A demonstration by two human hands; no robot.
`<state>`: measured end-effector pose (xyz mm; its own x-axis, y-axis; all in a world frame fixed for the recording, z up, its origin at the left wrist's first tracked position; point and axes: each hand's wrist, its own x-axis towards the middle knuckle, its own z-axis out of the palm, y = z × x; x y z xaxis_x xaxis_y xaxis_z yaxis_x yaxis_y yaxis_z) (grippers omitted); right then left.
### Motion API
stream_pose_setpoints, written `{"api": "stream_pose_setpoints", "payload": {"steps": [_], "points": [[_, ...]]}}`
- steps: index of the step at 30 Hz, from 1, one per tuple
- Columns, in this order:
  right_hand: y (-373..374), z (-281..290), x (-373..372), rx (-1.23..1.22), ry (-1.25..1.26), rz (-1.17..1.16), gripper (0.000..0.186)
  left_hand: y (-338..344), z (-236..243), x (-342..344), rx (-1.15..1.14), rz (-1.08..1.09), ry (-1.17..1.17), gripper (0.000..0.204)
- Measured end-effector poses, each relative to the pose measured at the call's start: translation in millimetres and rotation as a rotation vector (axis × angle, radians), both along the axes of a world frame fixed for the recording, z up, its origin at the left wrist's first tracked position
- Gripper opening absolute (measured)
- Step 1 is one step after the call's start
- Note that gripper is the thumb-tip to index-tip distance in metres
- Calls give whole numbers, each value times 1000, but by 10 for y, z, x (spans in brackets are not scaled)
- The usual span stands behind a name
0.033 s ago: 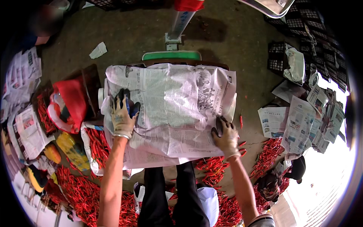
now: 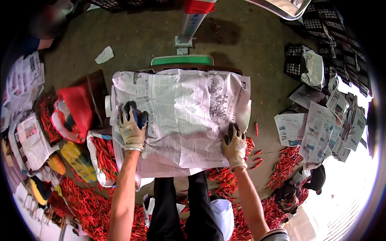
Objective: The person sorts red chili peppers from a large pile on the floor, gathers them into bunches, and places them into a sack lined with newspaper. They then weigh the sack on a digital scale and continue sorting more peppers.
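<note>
Sheets of printed newspaper lie creased over a container in front of me, hiding what is beneath; a dark rim shows along the far side. My left hand, in a pale glove with dark fingertips, presses on the left part of the paper with its fingers spread. At the near right corner rests my right hand, gloved the same way, fingers stretched out along the paper's edge. Below that edge the newspaper hangs loose toward my legs.
Beyond the container stands a green-edged platform with a metal post. Red chillies cover the floor around my legs. A red bag sits at left; newspapers and black crates lie at right.
My right hand has shifted slightly left along the newspaper's near right edge, its fingers now pointing more away from me. My left hand has barely moved.
</note>
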<state>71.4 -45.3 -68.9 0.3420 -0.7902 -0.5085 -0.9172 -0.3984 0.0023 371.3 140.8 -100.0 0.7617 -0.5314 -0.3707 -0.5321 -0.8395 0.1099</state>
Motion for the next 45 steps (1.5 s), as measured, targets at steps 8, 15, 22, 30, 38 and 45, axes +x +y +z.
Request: {"api": "stream_pose_setpoints", "payload": {"steps": [8, 15, 22, 30, 38, 45], "points": [[-78, -90, 461, 295, -50, -524, 72, 71, -180, -191, -264, 338, 190, 76], [-88, -831, 219, 431, -462, -907, 77, 308, -539, -192, -695, 298, 278, 62], [91, -1215, 212, 340, -952, -1368, 69, 533, -1048, -95, -1145, 837, 789, 45], [-35, -491, 296, 222, -502, -688, 57, 554, -1074, -57, -1102, 798, 760, 46], [-850, -332, 1095, -149, -685, -185, 50, 448, -1082, -73, -1096, 783, 730, 47], [-1153, -1202, 905, 246, -855, -304, 54, 448, -950, -78, -1105, 773, 640, 48]]}}
